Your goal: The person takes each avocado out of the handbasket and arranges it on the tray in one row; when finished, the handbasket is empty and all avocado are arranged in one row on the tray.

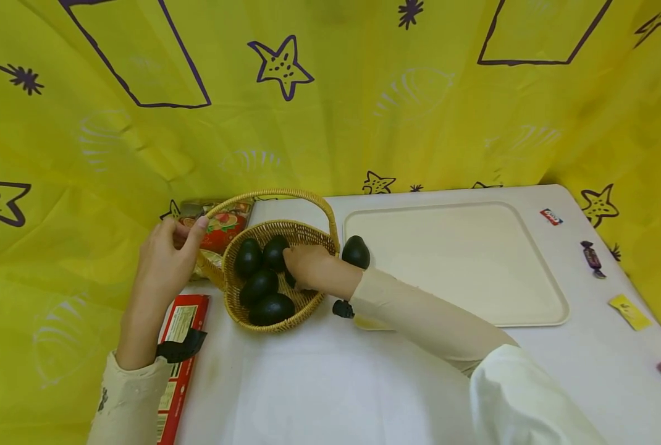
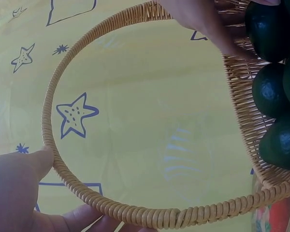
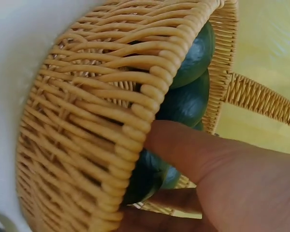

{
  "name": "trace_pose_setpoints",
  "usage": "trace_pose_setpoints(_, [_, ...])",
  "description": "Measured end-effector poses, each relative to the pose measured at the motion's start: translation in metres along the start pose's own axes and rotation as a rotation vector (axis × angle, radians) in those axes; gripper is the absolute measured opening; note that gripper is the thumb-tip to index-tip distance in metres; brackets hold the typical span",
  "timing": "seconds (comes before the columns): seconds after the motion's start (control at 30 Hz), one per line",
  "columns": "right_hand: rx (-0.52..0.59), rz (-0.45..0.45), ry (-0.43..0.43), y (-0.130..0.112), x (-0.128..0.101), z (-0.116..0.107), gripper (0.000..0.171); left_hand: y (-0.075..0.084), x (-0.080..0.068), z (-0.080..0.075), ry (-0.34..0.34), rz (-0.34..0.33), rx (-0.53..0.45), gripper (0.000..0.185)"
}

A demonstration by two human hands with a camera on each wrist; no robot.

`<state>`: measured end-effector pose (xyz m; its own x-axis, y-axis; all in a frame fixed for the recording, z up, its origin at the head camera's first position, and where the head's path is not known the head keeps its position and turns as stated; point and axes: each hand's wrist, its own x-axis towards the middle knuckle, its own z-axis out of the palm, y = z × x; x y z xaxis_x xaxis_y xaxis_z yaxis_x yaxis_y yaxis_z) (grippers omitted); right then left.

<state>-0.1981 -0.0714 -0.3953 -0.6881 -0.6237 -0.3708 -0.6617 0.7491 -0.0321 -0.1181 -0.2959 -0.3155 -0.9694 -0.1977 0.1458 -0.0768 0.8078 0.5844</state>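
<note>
A wicker basket (image 1: 275,327) with an arched handle (image 2: 150,216) stands at the left of the table and holds several dark green avocados (image 1: 259,287). My left hand (image 1: 169,250) grips the handle on its left side, thumb on one side and fingers on the other. Inside the basket, at its right side, my right hand (image 1: 316,269) holds an avocado (image 3: 146,181) between thumb and fingers, close to the rim. The hand hides part of that avocado in the head view. Another avocado (image 1: 356,252) lies outside the basket, at the tray's left edge.
A cream tray (image 1: 453,266) lies right of the basket. Wrapped sweets, among them a dark purple one (image 1: 592,259) and a yellow packet (image 1: 631,312), lie along the right edge. Red packages (image 1: 219,232) sit behind the basket; a long red box (image 1: 183,371) lies under my left forearm.
</note>
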Motion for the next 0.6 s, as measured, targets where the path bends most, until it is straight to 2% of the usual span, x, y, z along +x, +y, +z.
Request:
trace_pose_setpoints(0.27, [0.057,-0.054,-0.025,0.011,0.004,0.005,0.059,-0.001,0.0,0.0,-0.002,-0.001,0.005,0.061])
trace_pose_setpoints(0.6, [0.068,-0.052,-0.028,0.012,0.002,0.006,0.061,0.0,0.0,-0.001,-0.003,-0.001,0.004,0.061])
